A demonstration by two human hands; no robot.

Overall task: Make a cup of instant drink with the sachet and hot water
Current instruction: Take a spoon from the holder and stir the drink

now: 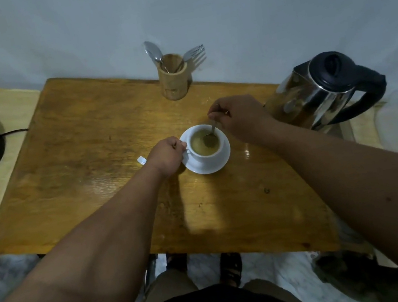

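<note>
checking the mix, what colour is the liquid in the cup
Light brown, milky tan liquid in the white cup; it shows in the head view, the only one.

**Spoon in the filled cup**

A white cup point(204, 147) stands on a white saucer point(223, 161) near the middle of a wooden table point(88, 156). It holds a light brown drink. The left hand point(167, 156) is closed on the cup's handle. The right hand point(236, 115) pinches the top of a spoon point(212, 132), whose bowl dips into the drink. Just left of the left hand a small white scrap point(141, 159) lies on the table. Behind the cup, at the wall, a wooden holder point(174, 79) carries a spoon and forks. A steel kettle point(319, 89) with a black lid and handle stands at the table's right end.
</note>
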